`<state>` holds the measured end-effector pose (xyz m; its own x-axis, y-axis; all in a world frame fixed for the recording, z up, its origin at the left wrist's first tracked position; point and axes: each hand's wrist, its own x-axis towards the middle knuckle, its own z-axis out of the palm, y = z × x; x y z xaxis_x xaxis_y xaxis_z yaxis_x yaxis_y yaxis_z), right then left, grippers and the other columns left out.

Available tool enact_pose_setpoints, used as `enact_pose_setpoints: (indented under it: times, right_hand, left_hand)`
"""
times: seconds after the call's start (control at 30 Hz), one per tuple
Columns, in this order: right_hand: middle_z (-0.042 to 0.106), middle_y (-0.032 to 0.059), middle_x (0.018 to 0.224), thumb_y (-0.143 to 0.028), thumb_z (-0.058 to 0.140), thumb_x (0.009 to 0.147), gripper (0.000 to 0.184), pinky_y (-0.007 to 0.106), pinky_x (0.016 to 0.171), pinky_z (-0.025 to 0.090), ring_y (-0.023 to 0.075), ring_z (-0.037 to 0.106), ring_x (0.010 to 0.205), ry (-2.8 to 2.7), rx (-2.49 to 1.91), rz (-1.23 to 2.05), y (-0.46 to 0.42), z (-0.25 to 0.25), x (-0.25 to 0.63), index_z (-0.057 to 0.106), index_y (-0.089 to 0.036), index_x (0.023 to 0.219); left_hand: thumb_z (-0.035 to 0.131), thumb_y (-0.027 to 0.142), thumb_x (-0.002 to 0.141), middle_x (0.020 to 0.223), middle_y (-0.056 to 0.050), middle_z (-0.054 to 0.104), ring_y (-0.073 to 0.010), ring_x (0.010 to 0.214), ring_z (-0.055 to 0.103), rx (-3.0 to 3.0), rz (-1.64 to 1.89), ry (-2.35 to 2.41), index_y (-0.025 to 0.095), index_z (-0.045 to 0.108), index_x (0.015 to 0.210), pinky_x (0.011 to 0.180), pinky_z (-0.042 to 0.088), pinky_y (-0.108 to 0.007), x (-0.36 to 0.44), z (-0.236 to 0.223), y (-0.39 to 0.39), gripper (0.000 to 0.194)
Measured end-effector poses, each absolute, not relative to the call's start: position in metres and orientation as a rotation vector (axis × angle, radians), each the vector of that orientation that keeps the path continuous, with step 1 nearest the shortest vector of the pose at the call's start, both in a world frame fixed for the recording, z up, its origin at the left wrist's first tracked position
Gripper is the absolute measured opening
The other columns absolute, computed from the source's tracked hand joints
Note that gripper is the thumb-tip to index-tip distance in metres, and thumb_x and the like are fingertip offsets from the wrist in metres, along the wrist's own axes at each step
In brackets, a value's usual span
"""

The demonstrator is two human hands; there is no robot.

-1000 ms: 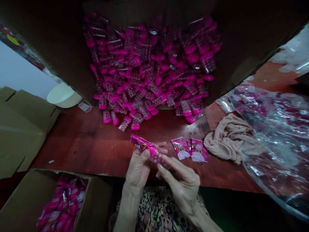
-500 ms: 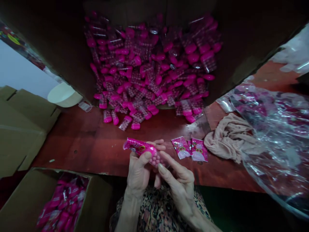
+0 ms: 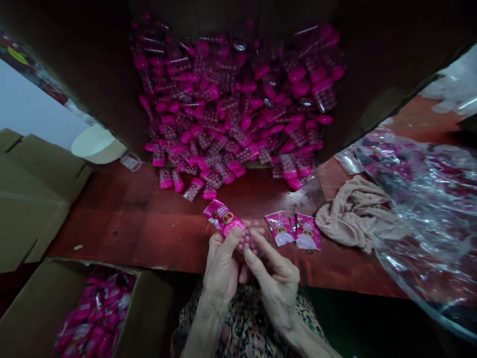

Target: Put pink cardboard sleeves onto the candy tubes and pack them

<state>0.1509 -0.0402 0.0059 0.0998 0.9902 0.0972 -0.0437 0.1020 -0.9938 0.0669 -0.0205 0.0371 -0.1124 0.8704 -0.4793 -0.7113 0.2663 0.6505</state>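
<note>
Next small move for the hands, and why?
Probably a gentle push by the right hand on the bead-filled end of the pink packet: its fingers are at that end, the left hand grips the packet, and the printed end looks flat.

Below and between the left hand (image 3: 220,271) and right hand (image 3: 278,286) shows a mottled-print garment (image 3: 240,330), its small, irregular blotches close-set in black, tan and dusty pink. A dark round spot lies nearer the right hand; whether button or print is unclear. Both hands are bare, as are the slender left forearm (image 3: 206,325) and right forearm (image 3: 307,338) behind them.
</note>
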Motion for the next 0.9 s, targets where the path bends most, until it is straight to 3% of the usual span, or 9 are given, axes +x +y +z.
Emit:
enact_pose_setpoints:
  times: [0.13, 0.23, 0.3, 0.37, 0.47, 0.53, 0.6, 0.73, 0.9]
  right_hand:
    - [0.075, 0.0014, 0.076, -0.019, 0.059, 0.082, 0.031, 0.020, 0.038, 0.055, 0.0098, 0.061, 0.039, -0.961, -1.086, 1.315, -0.040, 0.004, 0.148, 0.064, -0.024, 0.112]
    - [0.073, 0.0037, 0.096, -0.016, 0.061, 0.080, 0.034, 0.028, 0.063, 0.061, 0.0164, 0.071, 0.069, -1.074, -1.153, 1.133, -0.043, 0.003, 0.149, 0.064, -0.025, 0.112]
    - [0.070, 0.0045, 0.106, -0.014, 0.059, 0.080, 0.037, 0.034, 0.079, 0.058, 0.0201, 0.069, 0.089, -1.223, -1.186, 0.941, -0.045, 0.002, 0.151, 0.063, -0.025, 0.115]
    - [0.068, 0.0057, 0.110, -0.013, 0.058, 0.080, 0.038, 0.035, 0.084, 0.056, 0.0214, 0.067, 0.094, -1.334, -1.200, 0.846, -0.044, 0.001, 0.153, 0.061, -0.023, 0.117]
    - [0.073, 0.0054, 0.093, -0.019, 0.059, 0.081, 0.035, 0.028, 0.065, 0.060, 0.0176, 0.070, 0.071, -1.268, -1.229, 0.993, -0.040, 0.000, 0.154, 0.063, -0.022, 0.115]
    - [0.070, 0.0006, 0.066, -0.024, 0.059, 0.082, 0.033, 0.021, 0.043, 0.054, 0.0107, 0.061, 0.044, -1.091, -1.212, 1.226, -0.037, 0.000, 0.151, 0.063, -0.022, 0.115]
    - [0.060, -0.0045, 0.050, -0.029, 0.060, 0.082, 0.036, 0.017, 0.033, 0.045, 0.0069, 0.050, 0.032, -0.909, -1.166, 1.436, -0.037, 0.001, 0.148, 0.060, -0.020, 0.116]
    - [0.059, -0.0034, 0.057, -0.034, 0.063, 0.079, 0.035, 0.016, 0.032, 0.041, 0.0052, 0.046, 0.034, -0.784, -1.125, 1.625, -0.039, 0.006, 0.142, 0.059, -0.017, 0.109]
    - [0.056, -0.0029, 0.060, -0.033, 0.059, 0.082, 0.023, 0.014, 0.036, 0.039, 0.0050, 0.046, 0.040, -0.981, -1.243, 1.506, -0.047, 0.011, 0.146, 0.061, -0.017, 0.098]
  left_hand:
    - [0.066, 0.039, 0.072, 0.069, -0.005, 0.069, -0.0054, 0.035, 0.044, 0.123, 1.347, 1.029, 0.016, 0.067, 0.093, 0.025, 0.022, -0.014, 0.072, 0.038, -0.026, 0.031]
    - [0.067, 0.037, 0.071, 0.066, -0.004, 0.068, -0.0060, 0.040, 0.050, 0.078, 1.362, 1.092, 0.015, 0.065, 0.084, 0.029, 0.028, -0.013, 0.077, 0.035, -0.029, 0.026]
    - [0.068, 0.034, 0.071, 0.068, -0.005, 0.068, -0.0085, 0.048, 0.057, 0.047, 1.372, 1.115, 0.014, 0.064, 0.080, 0.038, 0.038, -0.014, 0.080, 0.032, -0.030, 0.023]
    - [0.069, 0.033, 0.070, 0.072, -0.006, 0.070, -0.0119, 0.058, 0.062, 0.032, 1.379, 1.110, 0.013, 0.064, 0.080, 0.048, 0.046, -0.018, 0.081, 0.030, -0.029, 0.023]
    - [0.069, 0.036, 0.070, 0.078, -0.009, 0.071, -0.0162, 0.067, 0.065, 0.066, 1.372, 1.056, 0.012, 0.065, 0.084, 0.057, 0.050, -0.023, 0.076, 0.033, -0.026, 0.028]
    - [0.066, 0.040, 0.073, 0.085, -0.012, 0.071, -0.0172, 0.069, 0.065, 0.117, 1.383, 1.024, 0.011, 0.065, 0.088, 0.056, 0.050, -0.024, 0.070, 0.036, -0.023, 0.033]
    - [0.062, 0.040, 0.076, 0.092, -0.013, 0.071, -0.0162, 0.068, 0.065, 0.175, 1.409, 1.044, 0.011, 0.065, 0.091, 0.052, 0.049, -0.023, 0.065, 0.039, -0.022, 0.033]
    - [0.060, 0.039, 0.077, 0.092, -0.013, 0.071, -0.0137, 0.058, 0.062, 0.247, 1.402, 1.145, 0.012, 0.066, 0.094, 0.039, 0.043, -0.020, 0.064, 0.040, -0.023, 0.033]
    - [0.063, 0.044, 0.072, 0.080, -0.012, 0.072, -0.0157, 0.058, 0.063, 0.233, 1.333, 1.208, 0.012, 0.068, 0.093, 0.042, 0.045, -0.022, 0.071, 0.036, -0.026, 0.038]
